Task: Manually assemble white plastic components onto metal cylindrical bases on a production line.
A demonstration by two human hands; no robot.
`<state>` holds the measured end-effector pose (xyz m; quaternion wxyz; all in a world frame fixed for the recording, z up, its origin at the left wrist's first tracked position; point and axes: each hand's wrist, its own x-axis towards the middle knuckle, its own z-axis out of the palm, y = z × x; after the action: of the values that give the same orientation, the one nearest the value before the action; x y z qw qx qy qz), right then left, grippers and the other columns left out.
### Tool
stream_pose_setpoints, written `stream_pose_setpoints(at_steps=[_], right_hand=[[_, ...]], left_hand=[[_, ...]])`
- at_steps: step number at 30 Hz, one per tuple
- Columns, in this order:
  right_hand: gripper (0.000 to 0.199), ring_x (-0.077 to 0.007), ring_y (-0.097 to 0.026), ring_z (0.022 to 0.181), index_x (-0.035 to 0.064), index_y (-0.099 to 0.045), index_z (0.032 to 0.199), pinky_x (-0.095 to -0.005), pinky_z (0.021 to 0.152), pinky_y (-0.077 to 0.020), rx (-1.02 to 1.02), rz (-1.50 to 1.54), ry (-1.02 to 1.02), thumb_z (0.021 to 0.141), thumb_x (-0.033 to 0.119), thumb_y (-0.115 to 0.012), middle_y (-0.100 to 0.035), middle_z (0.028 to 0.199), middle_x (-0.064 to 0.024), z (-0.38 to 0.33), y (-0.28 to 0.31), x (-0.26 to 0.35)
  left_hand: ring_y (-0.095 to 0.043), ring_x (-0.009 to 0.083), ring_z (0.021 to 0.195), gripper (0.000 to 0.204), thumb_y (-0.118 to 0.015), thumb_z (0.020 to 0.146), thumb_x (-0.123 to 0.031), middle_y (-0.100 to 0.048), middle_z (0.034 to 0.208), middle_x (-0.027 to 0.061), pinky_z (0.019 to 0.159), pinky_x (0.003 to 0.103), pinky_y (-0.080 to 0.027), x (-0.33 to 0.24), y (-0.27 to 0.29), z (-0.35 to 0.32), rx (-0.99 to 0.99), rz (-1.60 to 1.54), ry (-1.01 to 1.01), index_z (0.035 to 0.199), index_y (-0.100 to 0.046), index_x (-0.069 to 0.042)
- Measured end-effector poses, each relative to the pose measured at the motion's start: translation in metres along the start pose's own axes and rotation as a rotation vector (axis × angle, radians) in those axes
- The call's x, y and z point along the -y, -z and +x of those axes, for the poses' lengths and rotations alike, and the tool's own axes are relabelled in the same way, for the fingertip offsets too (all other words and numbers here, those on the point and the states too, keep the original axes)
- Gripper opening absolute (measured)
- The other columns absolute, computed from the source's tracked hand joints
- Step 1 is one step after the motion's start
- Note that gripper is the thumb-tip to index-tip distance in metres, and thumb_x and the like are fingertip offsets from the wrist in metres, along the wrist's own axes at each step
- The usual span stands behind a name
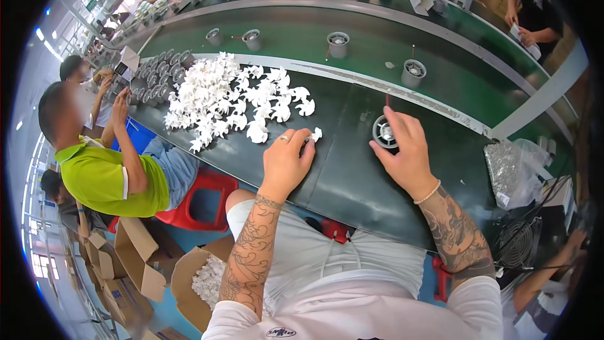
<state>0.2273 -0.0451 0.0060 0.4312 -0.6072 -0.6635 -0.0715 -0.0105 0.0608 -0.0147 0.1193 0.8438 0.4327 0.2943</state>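
Observation:
My left hand (286, 160) rests on the dark work surface (352, 176) and pinches a small white plastic impeller (316, 133) at its fingertips. A heap of the same white impellers (233, 101) lies just to its left. Over to the right, my right hand (406, 151) holds a round grey fan housing (384, 131) upright on the surface, fingers around its rim.
Several grey fan housings (338, 43) ride on the green conveyor belt (302, 31) beyond. A person in a green shirt (104, 176) sits at my left beside a red stool (201, 201). Cardboard boxes (189, 277) stand on the floor. A plastic bag (509, 173) lies at right.

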Motion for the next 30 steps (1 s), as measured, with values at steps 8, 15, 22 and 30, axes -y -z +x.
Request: stream_pose_setpoints(at_steps=[8, 15, 22, 30], right_hand=[[0.066, -0.0339, -0.058, 0.106, 0.0032, -0.056, 0.132, -0.0403, 0.092, -0.0483, 0.038, 0.101, -0.026, 0.071, 0.01, -0.081, -0.061, 0.116, -0.015, 0.002, 0.001, 0.001], [0.067, -0.0345, -0.058, 0.105, 0.0044, -0.054, 0.132, -0.0419, 0.092, -0.047, 0.154, 0.121, -0.039, 0.071, 0.01, -0.08, -0.061, 0.116, -0.0154, 0.008, -0.014, -0.014], [0.069, -0.0343, -0.057, 0.109, 0.0071, -0.052, 0.136, -0.0427, 0.095, -0.0437, 0.266, 0.091, 0.0, 0.073, 0.015, -0.08, -0.062, 0.119, -0.0137, 0.015, -0.012, -0.017], [0.069, -0.0343, -0.056, 0.111, 0.0067, -0.05, 0.137, -0.0429, 0.095, -0.0431, 0.302, 0.137, -0.043, 0.074, 0.013, -0.078, -0.06, 0.122, -0.0146, 0.016, -0.008, -0.02]], left_hand=[[-0.062, 0.0221, 0.084, 0.024, -0.076, 0.079, -0.024, -0.063, 0.102, 0.001, 0.065, 0.036, -0.052, -0.014, 0.006, 0.0, 0.019, 0.095, -0.183, 0.099, -0.068, -0.014], [-0.063, 0.0222, 0.082, 0.031, -0.083, 0.073, -0.029, -0.069, 0.091, -0.0002, 0.066, 0.035, -0.054, -0.008, 0.003, 0.003, -0.022, 0.035, -0.245, 0.094, -0.068, -0.013], [-0.064, 0.0294, 0.074, 0.025, -0.075, 0.08, -0.014, -0.065, 0.079, 0.0104, 0.062, 0.039, -0.051, -0.01, 0.005, 0.004, -0.107, 0.037, -0.216, 0.102, -0.065, -0.007], [-0.064, 0.031, 0.083, 0.022, -0.068, 0.083, -0.006, -0.067, 0.085, 0.0103, 0.07, 0.041, -0.052, -0.012, 0.003, 0.008, -0.065, 0.014, -0.165, 0.104, -0.066, -0.005]])
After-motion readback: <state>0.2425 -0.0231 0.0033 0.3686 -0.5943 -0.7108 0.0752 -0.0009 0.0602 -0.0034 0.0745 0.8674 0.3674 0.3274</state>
